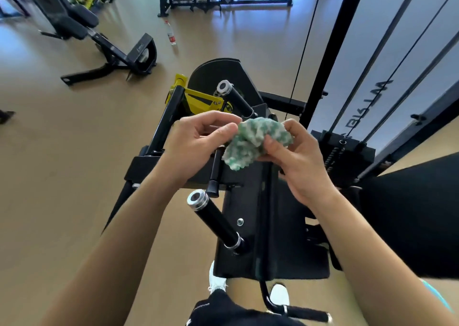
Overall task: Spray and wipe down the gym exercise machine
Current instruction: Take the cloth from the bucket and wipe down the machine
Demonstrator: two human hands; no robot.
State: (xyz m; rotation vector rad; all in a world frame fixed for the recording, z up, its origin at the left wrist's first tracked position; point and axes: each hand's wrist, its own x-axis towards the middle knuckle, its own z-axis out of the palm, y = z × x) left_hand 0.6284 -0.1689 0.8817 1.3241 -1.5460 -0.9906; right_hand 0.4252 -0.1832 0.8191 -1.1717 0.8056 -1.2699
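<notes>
Cloth [253, 141], green and white, is bunched up, clamped between both hands. The fingers [223, 129] of the left hand [196, 144] pinch its left edge, and the right hand [298, 161] grips its right side. It hangs above the black exercise machine [243, 238], between 2 silver-capped handles [216, 218]. A bottle [171, 33] sits toward the floor's [62, 164] far edge.

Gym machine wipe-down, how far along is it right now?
Done: nothing shows as wiped on the machine. In hand: the left hand and right hand bunch the green cloth over it. Left: probably wiping the grips and the rest.
</notes>
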